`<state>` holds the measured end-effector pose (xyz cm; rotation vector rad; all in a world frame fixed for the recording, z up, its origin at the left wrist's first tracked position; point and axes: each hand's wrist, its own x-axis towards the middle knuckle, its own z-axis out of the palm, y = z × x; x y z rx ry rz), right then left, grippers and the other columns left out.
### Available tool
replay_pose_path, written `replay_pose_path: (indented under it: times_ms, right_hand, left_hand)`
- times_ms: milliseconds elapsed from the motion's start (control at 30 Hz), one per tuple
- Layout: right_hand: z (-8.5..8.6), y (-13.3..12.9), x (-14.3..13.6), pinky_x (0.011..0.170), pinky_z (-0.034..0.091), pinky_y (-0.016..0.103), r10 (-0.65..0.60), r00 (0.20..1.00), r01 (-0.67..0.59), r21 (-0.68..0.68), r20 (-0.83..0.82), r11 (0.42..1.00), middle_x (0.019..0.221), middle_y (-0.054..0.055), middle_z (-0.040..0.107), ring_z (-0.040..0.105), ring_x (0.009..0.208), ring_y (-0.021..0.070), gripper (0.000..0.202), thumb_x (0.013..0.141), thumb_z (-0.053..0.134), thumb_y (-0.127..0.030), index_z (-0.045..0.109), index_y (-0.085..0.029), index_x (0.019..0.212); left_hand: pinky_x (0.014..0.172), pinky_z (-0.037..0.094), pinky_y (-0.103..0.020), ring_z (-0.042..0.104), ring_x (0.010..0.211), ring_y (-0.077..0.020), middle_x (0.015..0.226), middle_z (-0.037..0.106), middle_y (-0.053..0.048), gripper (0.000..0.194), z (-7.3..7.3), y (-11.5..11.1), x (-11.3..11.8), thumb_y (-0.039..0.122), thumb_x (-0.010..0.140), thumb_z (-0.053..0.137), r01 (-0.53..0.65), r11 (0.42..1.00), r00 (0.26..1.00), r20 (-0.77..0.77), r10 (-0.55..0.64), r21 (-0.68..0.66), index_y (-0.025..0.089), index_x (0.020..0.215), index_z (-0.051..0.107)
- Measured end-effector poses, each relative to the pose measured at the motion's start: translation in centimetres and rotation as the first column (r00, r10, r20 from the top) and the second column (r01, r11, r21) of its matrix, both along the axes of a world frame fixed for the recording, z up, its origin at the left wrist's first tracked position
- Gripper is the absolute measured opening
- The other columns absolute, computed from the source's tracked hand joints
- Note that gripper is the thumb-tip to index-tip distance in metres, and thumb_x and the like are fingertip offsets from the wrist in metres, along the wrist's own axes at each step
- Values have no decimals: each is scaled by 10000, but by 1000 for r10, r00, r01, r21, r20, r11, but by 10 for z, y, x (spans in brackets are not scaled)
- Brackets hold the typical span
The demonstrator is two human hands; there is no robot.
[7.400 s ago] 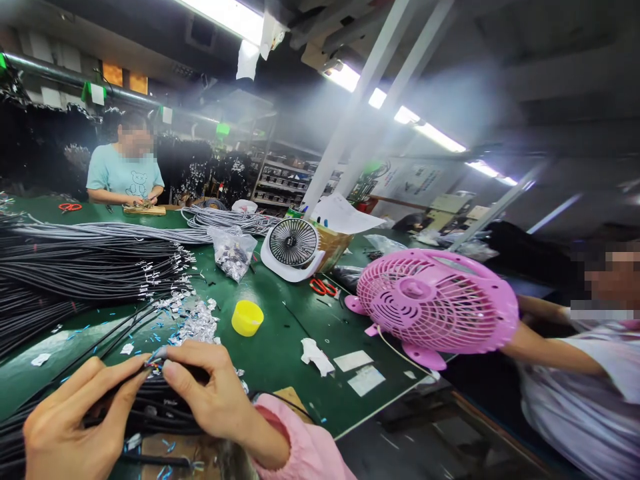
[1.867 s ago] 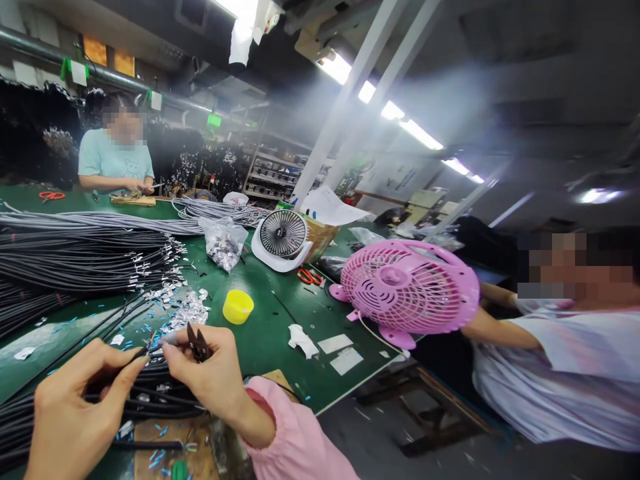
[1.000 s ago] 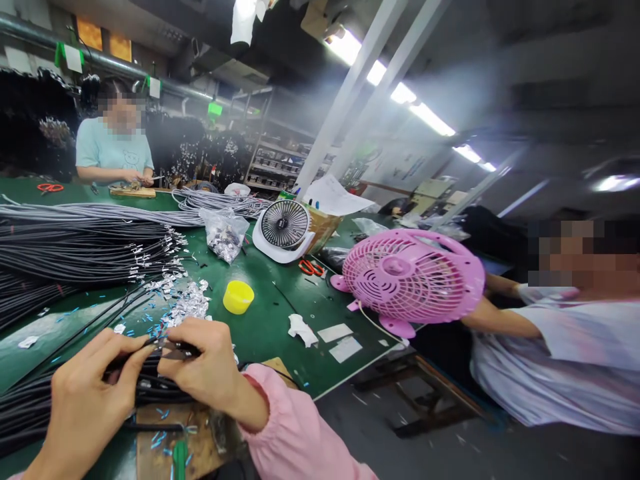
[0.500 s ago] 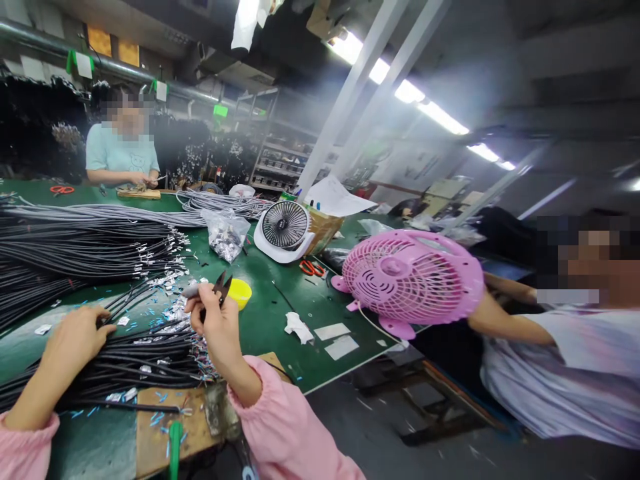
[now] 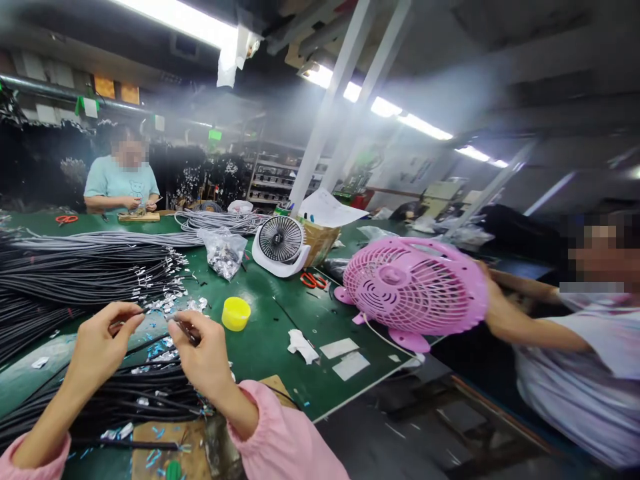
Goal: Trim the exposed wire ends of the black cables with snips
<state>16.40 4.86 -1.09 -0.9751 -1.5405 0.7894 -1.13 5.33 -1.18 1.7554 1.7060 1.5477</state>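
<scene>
Blk cables (image 5: 125, 395), grn tbl (image 5: 270, 353), pink fan (image 5: 415, 287)

A thin dark strand (image 5: 145, 311), too small to make out fully, is pinched in the left hand (image 5: 103, 343); a dark tool (image 5: 189, 328) sits mostly hidden in the right hand (image 5: 203, 353). Below them, black cables (image 5: 123, 392) lie in a loose bundle on the green table (image 5: 265, 350), coloured wires showing at their right ends
</scene>
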Motion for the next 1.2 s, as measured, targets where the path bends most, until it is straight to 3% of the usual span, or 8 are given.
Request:
replay_pose_path:
  times_ms: [67,133,233,333,633,867,1100,1200]
  right_hand:
    - [1,-3,0,654,513,253,36,999,-38,-90,-25,995,789,32,750,662,686,171,132,819,692,-255,762,-168,890]
    - [1,-6,1,712,545,269,67,998,-68,-132,-10,989,922,46,788,713,777,196,283,808,738,-288,765,-184,1070]
    - [1,-11,4,844,536,314,58,989,-56,-22,134,998,1101,51,784,722,944,228,367,880,704,-302,732,-247,1241]
    - [-2,-13,5,791,505,311,23,966,-44,76,258,996,1008,53,782,703,877,221,251,935,658,-285,782,-244,1149]
    - [-9,-10,7,620,409,270,60,963,-101,145,264,984,742,20,693,614,679,159,242,993,602,-308,788,-203,878]
    - [-8,-7,6,605,404,259,103,967,-134,118,234,984,705,15,674,588,654,152,238,969,609,-279,782,-190,832]
    - [-6,-11,5,631,424,271,103,967,-125,81,233,989,718,35,680,591,672,166,260,961,606,-293,764,-183,785]
    - [-5,-15,5,594,406,268,65,963,-97,111,262,989,704,39,685,596,643,164,226,947,632,-273,783,-178,809]
  left_hand:
    - [583,596,-253,713,582,-194,653,768,-26,544,0,-8,5,787,656,648,22,1000,999,39,-22,-8,250,680,730]
    - [533,581,-245,704,550,-192,622,758,-22,607,-1,-18,6,839,660,631,37,999,997,72,-35,-19,244,681,747]
    - [498,573,-240,705,534,-195,594,747,-22,704,0,-30,6,918,650,592,57,998,993,101,-54,-29,236,671,763]
    - [462,554,-227,685,496,-186,548,722,-19,735,3,-36,7,953,619,586,86,996,990,114,-82,-32,238,611,755]
    - [467,553,-221,693,511,-186,598,760,-16,659,2,-36,10,902,609,652,102,993,984,149,-93,-55,253,622,770]
    - [369,466,-228,550,344,-141,394,573,50,562,4,-40,14,798,661,693,90,995,982,172,-82,-40,240,704,740]
    - [512,585,-220,692,499,-161,595,747,8,436,2,-40,23,685,664,756,28,998,982,185,-37,56,249,670,744]
    - [448,541,-196,637,424,-138,504,684,36,367,3,-42,22,611,720,734,32,995,987,152,-46,91,251,647,736]
